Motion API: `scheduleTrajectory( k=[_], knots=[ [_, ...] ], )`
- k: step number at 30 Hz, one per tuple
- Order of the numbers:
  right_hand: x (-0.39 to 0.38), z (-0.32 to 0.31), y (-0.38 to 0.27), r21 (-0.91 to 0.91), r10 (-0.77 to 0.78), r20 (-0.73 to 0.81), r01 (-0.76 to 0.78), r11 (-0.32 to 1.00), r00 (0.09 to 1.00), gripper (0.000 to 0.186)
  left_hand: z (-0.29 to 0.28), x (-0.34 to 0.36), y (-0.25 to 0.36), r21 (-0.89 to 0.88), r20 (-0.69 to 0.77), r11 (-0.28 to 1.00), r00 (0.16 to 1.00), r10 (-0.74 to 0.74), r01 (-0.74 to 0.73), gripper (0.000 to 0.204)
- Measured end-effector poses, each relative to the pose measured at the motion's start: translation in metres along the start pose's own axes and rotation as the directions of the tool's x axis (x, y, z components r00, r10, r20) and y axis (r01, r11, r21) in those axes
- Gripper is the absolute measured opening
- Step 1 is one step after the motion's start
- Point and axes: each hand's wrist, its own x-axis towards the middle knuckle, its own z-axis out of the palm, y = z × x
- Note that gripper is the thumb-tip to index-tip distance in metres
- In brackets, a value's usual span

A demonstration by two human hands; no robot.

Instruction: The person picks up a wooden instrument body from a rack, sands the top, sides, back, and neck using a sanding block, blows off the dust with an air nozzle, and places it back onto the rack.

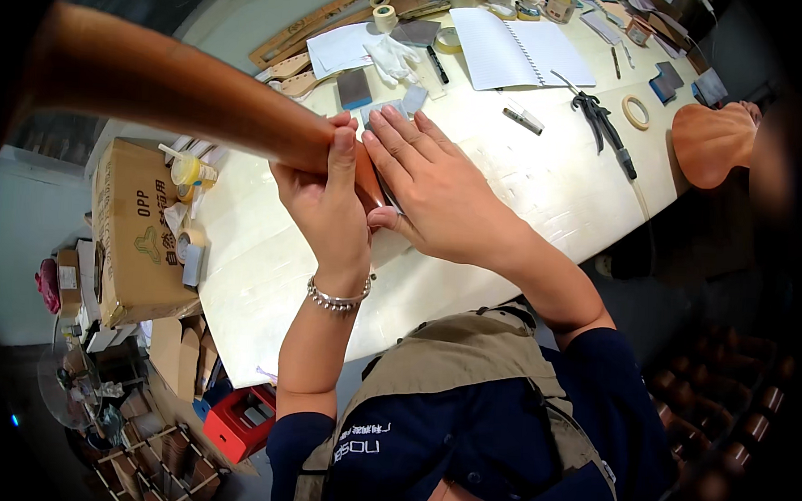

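Note:
A long, glossy reddish-brown wooden piece, shaped like an instrument neck (pixel 220 99), slants in from the upper left, its near part large and close. My left hand (pixel 325 189) is closed round its lower end, thumb on top, with a bracelet at the wrist. Against the side of that end lies my right hand (pixel 435 180), its fingers stretched out flat and its thumb by the tip. A narrow dark strip shows along the right palm; whatever is under the palm is hidden. Beyond the fingertips, a grey sanding pad (pixel 354 89) rests on the table.
The pale worktable (pixel 264 307) carries an open spiral notebook (pixel 517 50), white gloves (pixel 393 60), a black air gun (pixel 603 125) and a tape roll (pixel 635 112). A cardboard box (pixel 142 239) stands left. At right, another person's hand is by a brown wooden body (pixel 710 143).

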Motion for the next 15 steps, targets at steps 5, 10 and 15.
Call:
scheduleTrajectory(
  k=[5,10,15],
  knots=[
    [-0.035,-0.014,-0.013,-0.002,0.028,0.066,-0.028,1.000,0.997,0.078,0.004,0.016,-0.009,0.037,0.041,0.999,0.999,-0.020,0.018,0.039],
    [-0.002,0.002,0.010,0.114,0.015,-0.032,-0.011,0.993,0.999,0.077,-0.016,0.009,-0.006,-0.027,0.041,1.000,0.999,0.017,-0.016,0.034],
    [-0.038,0.053,0.039,0.677,0.211,-0.074,-0.107,0.728,0.975,0.077,-0.056,0.008,0.000,0.064,0.015,0.991,0.993,0.119,-0.120,0.034]
  ],
)
